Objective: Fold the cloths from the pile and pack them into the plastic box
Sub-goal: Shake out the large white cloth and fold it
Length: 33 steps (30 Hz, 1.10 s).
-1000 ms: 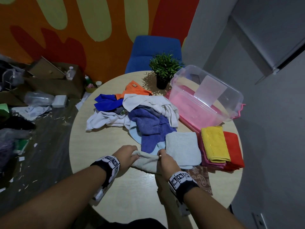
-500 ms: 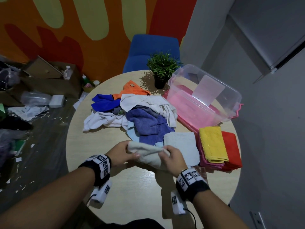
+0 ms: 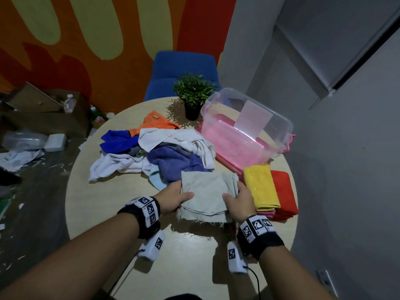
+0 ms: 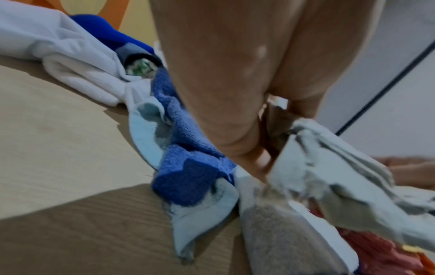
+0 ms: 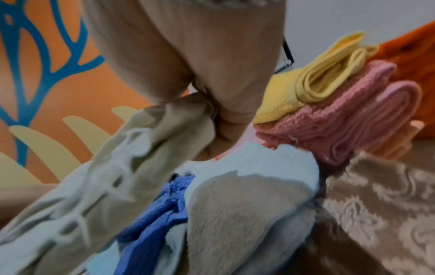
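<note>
I hold the grey cloth [image 3: 207,195] flat above the desk [image 3: 97,191], left hand [image 3: 175,197] pinching its left edge, right hand [image 3: 239,198] its right; frayed hem toward me. It covers a folded cloth beneath. The box [image 3: 279,124] sits far right; its label reads blank.

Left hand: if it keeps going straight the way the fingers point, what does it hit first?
Left hand grips the beige cloth. Straight on, probably the purple towel at the pile's edge; depth unclear.
</note>
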Each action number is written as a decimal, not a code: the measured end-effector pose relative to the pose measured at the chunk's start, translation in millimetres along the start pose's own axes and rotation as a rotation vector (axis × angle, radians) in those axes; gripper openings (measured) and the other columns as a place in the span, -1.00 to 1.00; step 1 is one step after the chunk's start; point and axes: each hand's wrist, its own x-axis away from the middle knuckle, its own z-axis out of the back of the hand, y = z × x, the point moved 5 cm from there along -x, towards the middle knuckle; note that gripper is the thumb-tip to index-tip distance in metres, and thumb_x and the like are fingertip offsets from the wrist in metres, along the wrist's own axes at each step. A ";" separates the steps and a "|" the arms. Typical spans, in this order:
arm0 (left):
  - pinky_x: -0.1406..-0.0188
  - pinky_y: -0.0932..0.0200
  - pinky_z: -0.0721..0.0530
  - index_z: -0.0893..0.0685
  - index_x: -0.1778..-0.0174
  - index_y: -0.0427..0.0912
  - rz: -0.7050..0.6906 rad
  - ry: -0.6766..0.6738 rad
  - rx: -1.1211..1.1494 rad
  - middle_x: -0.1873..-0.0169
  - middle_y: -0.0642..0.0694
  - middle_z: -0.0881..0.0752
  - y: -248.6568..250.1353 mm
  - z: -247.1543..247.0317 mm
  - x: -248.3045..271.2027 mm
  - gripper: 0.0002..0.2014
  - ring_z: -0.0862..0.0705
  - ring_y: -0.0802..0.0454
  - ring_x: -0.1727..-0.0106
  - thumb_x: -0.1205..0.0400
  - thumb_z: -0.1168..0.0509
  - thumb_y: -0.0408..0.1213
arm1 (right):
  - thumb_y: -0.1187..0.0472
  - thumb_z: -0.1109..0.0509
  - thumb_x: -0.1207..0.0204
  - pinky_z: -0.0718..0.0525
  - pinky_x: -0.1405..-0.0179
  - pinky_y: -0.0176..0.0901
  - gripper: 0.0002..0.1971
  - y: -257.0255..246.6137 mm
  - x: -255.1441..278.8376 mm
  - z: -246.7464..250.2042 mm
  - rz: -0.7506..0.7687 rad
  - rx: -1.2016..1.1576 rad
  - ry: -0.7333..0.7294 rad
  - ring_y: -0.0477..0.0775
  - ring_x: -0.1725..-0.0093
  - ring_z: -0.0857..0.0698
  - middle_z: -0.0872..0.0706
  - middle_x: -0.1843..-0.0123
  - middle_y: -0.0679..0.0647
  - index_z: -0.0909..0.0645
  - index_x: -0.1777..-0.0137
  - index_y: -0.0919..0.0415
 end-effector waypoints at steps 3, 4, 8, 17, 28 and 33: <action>-0.35 0.13 -0.57 -0.56 -0.45 -0.18 -0.012 0.134 -0.029 -0.24 0.03 -0.70 8.2 -4.5 -11.2 -0.64 -0.65 0.09 -0.29 -0.72 -0.31 -0.42 | 0.36 -0.42 -0.52 -0.68 -0.07 -0.11 -0.62 -6.5 -6.5 15.1 0.065 0.004 0.056 0.07 -0.08 -0.74 -0.76 -0.08 -0.01 -0.62 -0.33 0.12; -0.35 0.09 -0.61 -0.60 -0.40 -0.22 -0.019 0.185 0.018 -0.21 0.01 -0.73 11.7 -3.6 -14.1 -0.65 -0.68 0.07 -0.26 -0.69 -0.33 -0.46 | 0.38 -0.42 -0.50 -0.70 -0.09 -0.13 -0.59 -12.3 -9.5 21.4 0.110 -0.048 0.062 0.02 -0.09 -0.75 -0.77 -0.09 -0.02 -0.63 -0.34 0.12; -0.06 0.21 -0.68 -0.73 -0.04 -0.18 -0.116 0.459 0.090 0.06 0.03 -0.78 36.4 8.8 -24.1 -0.72 -0.76 0.23 0.01 -0.54 -0.41 -0.63 | 0.57 -0.43 -0.37 -0.72 0.07 -0.27 -0.59 -43.5 -19.1 48.8 0.305 -0.167 0.081 -0.16 0.10 -0.76 -0.82 0.08 -0.09 -0.73 -0.11 0.12; -0.29 -0.19 -0.68 -0.57 -0.46 -0.43 0.273 0.049 1.031 -0.36 -0.45 -0.65 41.8 -39.3 -41.0 -0.33 -0.66 -0.32 -0.33 -0.78 -0.03 0.15 | 0.56 -0.37 -0.13 -0.66 -0.18 -0.18 -0.68 -41.3 11.8 3.5 0.743 0.091 -0.239 -0.05 -0.09 -0.74 -0.79 0.04 0.01 -0.73 0.23 0.18; -0.18 -0.23 -0.73 -0.57 -0.44 -0.25 0.115 0.143 0.959 -0.29 -0.43 -0.70 34.9 -20.0 -29.8 -0.56 -0.73 -0.34 -0.19 -0.69 -0.03 -0.61 | 0.18 -0.48 -0.56 -0.48 -0.26 -0.55 -0.60 -16.6 9.0 13.6 0.301 -0.196 -0.059 -0.48 -0.33 -0.46 -0.48 -0.43 -0.05 -0.54 -0.38 0.09; -0.46 -0.19 -0.55 -0.61 -0.46 -0.32 0.299 0.023 0.994 -0.37 -0.39 -0.67 39.1 -30.1 -22.2 -0.54 -0.59 -0.37 -0.45 -0.62 -0.15 -0.37 | -0.29 -0.33 -0.51 -0.54 -0.49 0.09 -0.35 -9.5 -16.5 2.5 0.064 -0.304 -0.111 -0.06 -0.41 -0.60 -0.60 -0.44 -0.11 -0.36 -0.56 -0.10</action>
